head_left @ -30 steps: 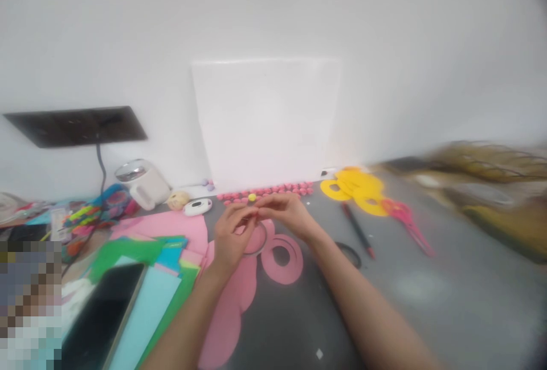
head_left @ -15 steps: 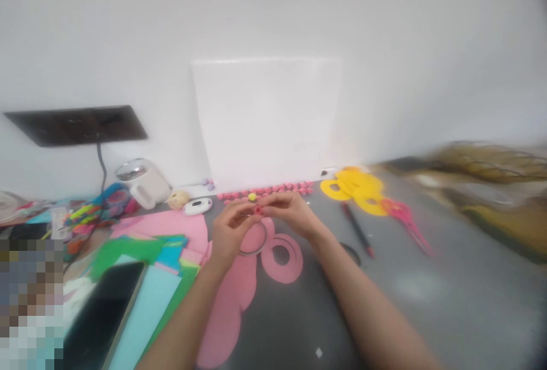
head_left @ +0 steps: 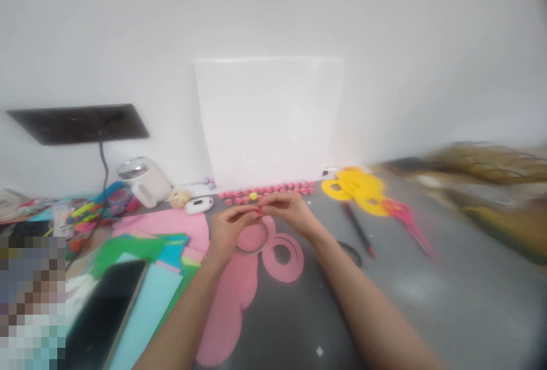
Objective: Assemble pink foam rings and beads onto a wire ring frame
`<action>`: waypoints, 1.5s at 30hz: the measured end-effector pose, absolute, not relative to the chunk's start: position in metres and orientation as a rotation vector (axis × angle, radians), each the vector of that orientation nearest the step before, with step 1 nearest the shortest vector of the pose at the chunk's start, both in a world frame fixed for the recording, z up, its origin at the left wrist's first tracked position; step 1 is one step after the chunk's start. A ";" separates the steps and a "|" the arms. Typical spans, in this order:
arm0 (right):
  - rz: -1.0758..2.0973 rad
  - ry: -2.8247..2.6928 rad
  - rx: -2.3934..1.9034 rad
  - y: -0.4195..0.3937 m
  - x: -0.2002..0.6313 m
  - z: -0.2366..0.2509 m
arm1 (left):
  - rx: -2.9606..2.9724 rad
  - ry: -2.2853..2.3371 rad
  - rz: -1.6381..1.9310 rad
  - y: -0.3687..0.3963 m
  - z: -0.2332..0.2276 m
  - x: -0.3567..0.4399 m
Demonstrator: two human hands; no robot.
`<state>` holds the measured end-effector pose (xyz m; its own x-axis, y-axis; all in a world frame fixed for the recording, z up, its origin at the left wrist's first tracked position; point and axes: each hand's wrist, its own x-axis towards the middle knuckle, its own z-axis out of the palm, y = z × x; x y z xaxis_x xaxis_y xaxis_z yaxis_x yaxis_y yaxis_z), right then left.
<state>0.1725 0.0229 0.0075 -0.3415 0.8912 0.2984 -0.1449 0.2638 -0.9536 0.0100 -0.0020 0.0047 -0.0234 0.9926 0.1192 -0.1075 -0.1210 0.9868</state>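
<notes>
My left hand (head_left: 231, 232) and my right hand (head_left: 293, 213) meet at the middle of the table, fingertips pinched on a small pink rolled paper piece (head_left: 257, 211). Most of it is covered by my fingers. Behind my hands, rows of small pink rolled pieces (head_left: 294, 188) lie along the wall, with one yellow piece (head_left: 253, 195) among them. Below my hands lies pink paper cut with rounded edges (head_left: 224, 307). On it rests a thin ring (head_left: 252, 253), partly behind my left hand. A pink paper spiral (head_left: 292, 267) lies just to its right.
At left, a black phone (head_left: 102, 307) rests on coloured paper sheets (head_left: 160, 290). Yellow paper cutouts (head_left: 363, 183), pink scissors (head_left: 410, 224), a dark pen (head_left: 359, 230) and a black ring (head_left: 352, 253) lie at right. A white sheet (head_left: 269, 125) stands against the wall.
The pink piece has turned between my fingertips, and its round open end shows less than before. My hands stay in nearly the same place.
</notes>
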 end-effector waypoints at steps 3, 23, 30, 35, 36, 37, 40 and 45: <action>1.259 -1.491 -0.755 0.023 0.171 0.007 | 1.209 1.078 1.360 -0.002 0.005 0.010; 1.058 -1.490 -0.973 0.018 0.155 0.003 | 1.525 1.221 1.629 0.000 -0.007 0.010; 1.396 -1.300 -0.959 0.014 0.153 0.011 | 1.568 1.214 1.659 -0.001 -0.008 0.011; 1.390 -1.290 -0.973 0.012 0.152 0.012 | 1.462 1.221 1.647 -0.001 -0.007 0.010; 1.284 -1.319 -0.991 0.013 0.151 0.012 | 1.406 1.218 1.640 -0.001 -0.006 0.010; 1.165 -1.349 -1.000 0.013 0.151 0.010 | 1.343 1.207 1.633 0.000 -0.006 0.010; 0.896 -1.433 -0.947 0.013 0.151 0.007 | 1.149 1.114 1.611 0.002 -0.003 0.010; 0.656 -1.555 -0.834 0.013 0.149 0.002 | 0.935 0.972 1.577 0.003 0.002 0.011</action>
